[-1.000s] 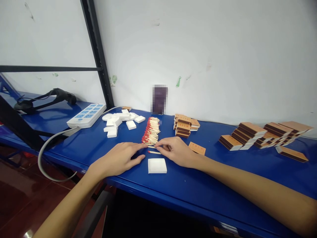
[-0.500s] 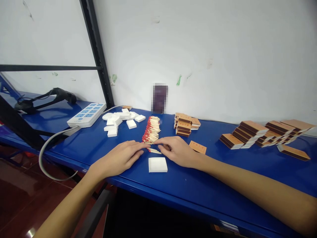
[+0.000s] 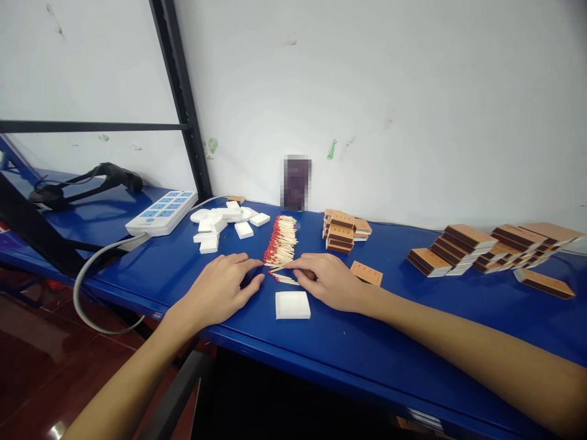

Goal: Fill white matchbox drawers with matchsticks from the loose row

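A long pile of red-tipped matches point(image 3: 281, 241) lies on the blue tabletop, heads toward the left. A few separate matches point(image 3: 285, 279) rest just in front of it. My left hand point(image 3: 225, 288) lies at the left, thumb and index finger apart, with the index tip at the match heads on the pile's near end. From the right, my right hand point(image 3: 328, 280) reaches in with its index fingertip on a slanted match at that end. Its thumb is apart from the index and the other fingers are curled. Nearer me sits an empty white matchbox tray point(image 3: 292, 305).
White trays point(image 3: 217, 221) are heaped at the back left beside a power strip point(image 3: 161, 212). Matchboxes point(image 3: 340, 231) are stacked behind my right hand, and one matchbox sleeve point(image 3: 367, 272) lies beside it. More matchbox stacks point(image 3: 463, 244) stand at the right.
My left index finger has drawn back left from the near matches, and its gap to the thumb has widened. A match at the pile's near end now lies slanted under my right index fingertip.
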